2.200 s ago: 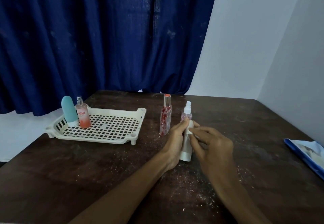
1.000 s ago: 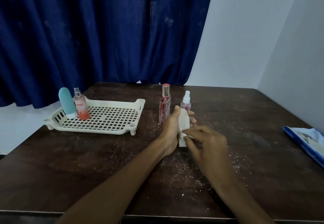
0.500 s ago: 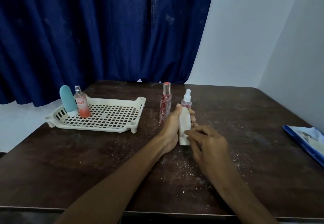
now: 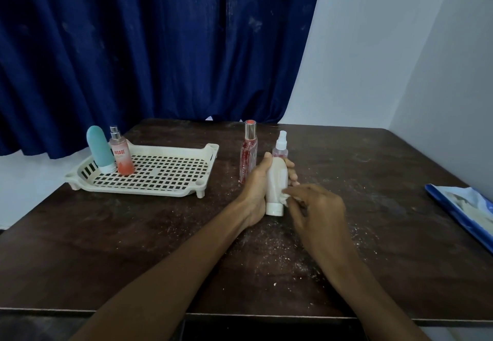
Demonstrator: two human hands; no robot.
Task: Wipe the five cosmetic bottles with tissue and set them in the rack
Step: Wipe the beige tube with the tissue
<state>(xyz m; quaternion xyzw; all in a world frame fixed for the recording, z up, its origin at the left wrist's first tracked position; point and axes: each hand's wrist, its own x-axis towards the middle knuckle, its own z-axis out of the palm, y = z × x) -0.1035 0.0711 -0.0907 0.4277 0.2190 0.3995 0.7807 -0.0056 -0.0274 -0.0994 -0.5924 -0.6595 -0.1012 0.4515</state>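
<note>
While the left hand grips the white bottle, seemingly light and smooth, the right hand pinches tissue against it.

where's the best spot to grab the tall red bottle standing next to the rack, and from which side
Probably around the middle of the tall red bottle, coming from its left, the rack side. It stands upright and slim, so fingers can wrap its body below the cap. The left hand holding the white bottle and the small spray bottle crowd its right.
</note>
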